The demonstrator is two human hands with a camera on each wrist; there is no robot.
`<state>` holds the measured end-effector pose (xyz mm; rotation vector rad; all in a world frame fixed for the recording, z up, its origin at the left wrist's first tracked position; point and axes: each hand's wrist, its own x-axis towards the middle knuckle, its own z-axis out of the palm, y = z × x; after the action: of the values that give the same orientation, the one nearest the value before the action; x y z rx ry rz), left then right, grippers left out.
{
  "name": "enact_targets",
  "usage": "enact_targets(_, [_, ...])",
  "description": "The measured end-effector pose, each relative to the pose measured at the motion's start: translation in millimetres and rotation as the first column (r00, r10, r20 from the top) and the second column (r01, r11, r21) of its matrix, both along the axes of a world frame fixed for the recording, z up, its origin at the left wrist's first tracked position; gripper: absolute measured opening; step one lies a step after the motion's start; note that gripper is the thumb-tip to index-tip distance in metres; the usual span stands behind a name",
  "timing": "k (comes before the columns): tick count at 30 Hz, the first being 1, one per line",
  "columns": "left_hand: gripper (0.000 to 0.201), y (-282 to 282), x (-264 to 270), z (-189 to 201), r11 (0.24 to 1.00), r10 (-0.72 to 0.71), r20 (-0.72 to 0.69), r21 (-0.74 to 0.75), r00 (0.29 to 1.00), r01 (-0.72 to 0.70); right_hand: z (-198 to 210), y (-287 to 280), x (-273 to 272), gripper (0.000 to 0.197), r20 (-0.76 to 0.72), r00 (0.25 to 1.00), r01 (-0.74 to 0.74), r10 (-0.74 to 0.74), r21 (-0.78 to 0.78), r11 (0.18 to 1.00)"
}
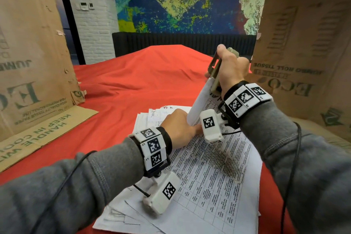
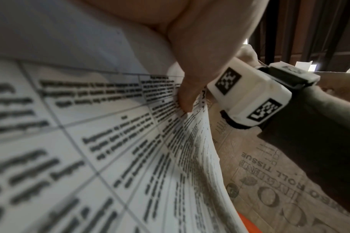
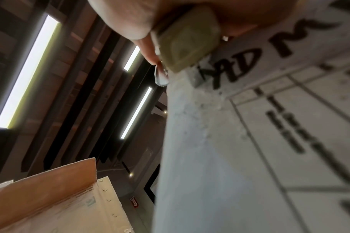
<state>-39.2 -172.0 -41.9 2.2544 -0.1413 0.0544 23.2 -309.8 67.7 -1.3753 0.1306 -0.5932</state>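
A stack of printed sheets (image 1: 209, 176) with a table of text lies on the red cloth in front of me. Its far corner is bent upward into a white fold (image 1: 199, 100). My right hand (image 1: 231, 70) grips an olive stapler (image 1: 214, 68) whose jaws sit over that raised corner; the stapler (image 3: 188, 47) shows close up against the paper (image 3: 269, 141). My left hand (image 1: 176, 129) rests on the stack at the foot of the fold. Its thumb (image 2: 190, 88) presses the printed side of the sheets (image 2: 90, 141); its fingers are hidden behind the raised paper.
Tall cardboard boxes stand on the left (image 1: 28, 62) and on the right (image 1: 303, 43), close to my right arm. A flattened cardboard flap (image 1: 47, 131) lies at the left. The red cloth (image 1: 142, 81) stretches away toward a dark bench (image 1: 171, 42).
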Motion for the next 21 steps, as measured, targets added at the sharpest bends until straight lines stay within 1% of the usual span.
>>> enact_targets(6, [0.045,-2,-4,0,0.999,0.031,0.028,0.024,0.999,-0.031,1,2,-3,0.033,-0.016,1.000,0.016,-0.015,0.049,0.999])
enact_targets(9, [0.040,-3,-6,0,0.999,0.031,0.034,0.022,0.999,-0.032,2,4,-4,0.036,0.008,0.999,0.051,-0.052,0.095,0.994])
enact_targets(11, [0.038,-2,-8,2,0.999,0.031,0.036,0.026,0.999,-0.032,3,4,-4,0.038,0.007,0.999,0.050,-0.051,0.101,0.994])
enact_targets(13, [0.040,-2,-9,3,0.999,0.023,0.029,0.023,0.999,-0.023,4,2,-5,0.038,-0.022,0.999,-0.032,0.033,0.070,0.997])
enact_targets(15, [0.043,-1,-11,4,1.000,0.012,0.019,0.027,1.000,-0.013,6,-3,-3,0.040,-0.060,0.985,-0.159,0.161,0.029,0.987])
enact_targets(16, [0.043,0,-13,6,1.000,0.016,0.014,0.022,1.000,-0.016,7,-7,-1,0.043,-0.075,0.978,-0.193,0.193,0.008,0.981])
enact_targets(17, [0.042,2,-14,6,1.000,0.021,0.008,-0.005,1.000,-0.021,9,-11,0,0.046,-0.087,0.977,-0.196,0.194,-0.015,0.980])
enact_targets(19, [0.034,10,-17,8,0.994,0.024,-0.020,-0.107,1.000,-0.026,11,-20,3,0.048,-0.088,0.986,-0.146,0.144,-0.017,0.989])
enact_targets(21, [0.027,24,-22,10,0.989,0.022,-0.044,-0.146,0.999,-0.028,9,-35,8,0.042,-0.088,0.993,-0.068,0.073,0.053,0.996])
